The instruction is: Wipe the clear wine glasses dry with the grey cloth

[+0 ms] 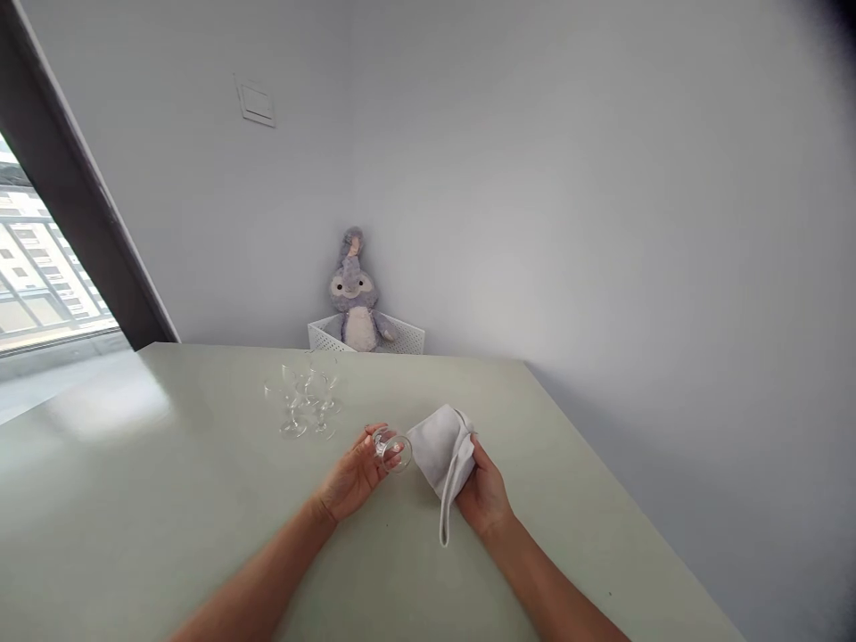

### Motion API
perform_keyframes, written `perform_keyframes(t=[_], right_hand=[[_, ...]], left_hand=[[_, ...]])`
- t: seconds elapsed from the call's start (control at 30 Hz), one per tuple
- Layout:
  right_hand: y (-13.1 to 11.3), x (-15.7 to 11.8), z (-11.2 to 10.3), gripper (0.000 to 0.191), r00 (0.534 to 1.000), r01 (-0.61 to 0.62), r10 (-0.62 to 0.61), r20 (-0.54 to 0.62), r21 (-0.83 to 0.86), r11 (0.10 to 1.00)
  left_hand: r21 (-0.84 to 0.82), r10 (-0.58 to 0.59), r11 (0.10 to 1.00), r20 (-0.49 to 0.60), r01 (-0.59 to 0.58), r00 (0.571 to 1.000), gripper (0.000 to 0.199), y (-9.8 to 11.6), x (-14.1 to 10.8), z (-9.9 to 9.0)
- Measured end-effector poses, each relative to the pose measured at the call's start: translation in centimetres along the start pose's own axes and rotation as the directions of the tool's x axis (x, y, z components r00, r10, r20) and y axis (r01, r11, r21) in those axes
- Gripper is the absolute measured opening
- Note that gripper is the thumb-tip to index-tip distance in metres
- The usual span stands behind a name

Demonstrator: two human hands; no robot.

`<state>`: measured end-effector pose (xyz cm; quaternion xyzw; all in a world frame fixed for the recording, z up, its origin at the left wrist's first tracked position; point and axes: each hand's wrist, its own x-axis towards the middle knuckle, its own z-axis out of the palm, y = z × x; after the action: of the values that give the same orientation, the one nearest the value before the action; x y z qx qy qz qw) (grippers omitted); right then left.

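Observation:
My left hand [356, 475] is closed around a small clear stemmed glass [394, 453], which is tilted on its side with a round rim or foot facing right. A folded white cloth [441, 448] is gripped in my right hand [486, 489], its loose edge hanging down. Cloth and glass are close together above the table; whether they touch I cannot tell. Beyond my left hand, several clear stemmed glasses [294, 419] stand in a cluster on the table, their outlines faint and overlapping.
The pale green table [201, 499] reaches back to the walls. At its far edge, a plush toy [359, 303] sits in a white perforated basket [411, 339]. A wall switch [258, 102] is at upper left, near a dark-framed window [73, 169].

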<state>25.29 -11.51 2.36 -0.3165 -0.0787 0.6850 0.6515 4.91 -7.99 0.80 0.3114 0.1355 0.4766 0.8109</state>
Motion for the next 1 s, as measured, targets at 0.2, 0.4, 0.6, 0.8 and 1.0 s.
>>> perform_keyframes(t=[0.2,0.4,0.6,0.8,1.0], right_hand=[[-0.4,0.0,0.2,0.025,1.0,0.022,-0.021,-0.014,0.033,0.999],[-2.0,-1.8,1.7,0.035,0.918,0.396,-0.392,0.062,-0.227,0.89],[2.2,-3.8,3.5,0.036,0.736,0.668,-0.361,0.573,-0.701,0.248],[4.5,-3.2,2.8,0.038,0.738,0.674,-0.177,0.651,-0.722,0.154],[4.6,-2.8,1.4,0.029,0.865,0.365,0.069,0.497,-0.717,0.594]], left_hand=[[-0.031,0.045,0.999,0.004,-0.045,0.999,0.026,0.2,-0.2,0.0],[-0.057,0.058,0.996,-0.086,-0.063,0.995,0.025,0.3,0.1,0.9],[-0.048,0.095,0.993,-0.168,-0.104,0.981,0.03,-0.2,-0.1,2.0],[0.088,0.153,0.987,-0.204,-0.138,0.967,0.029,-0.4,-0.1,2.4],[0.309,0.158,0.945,-0.136,-0.11,0.978,0.032,-1.2,-0.4,3.0]])
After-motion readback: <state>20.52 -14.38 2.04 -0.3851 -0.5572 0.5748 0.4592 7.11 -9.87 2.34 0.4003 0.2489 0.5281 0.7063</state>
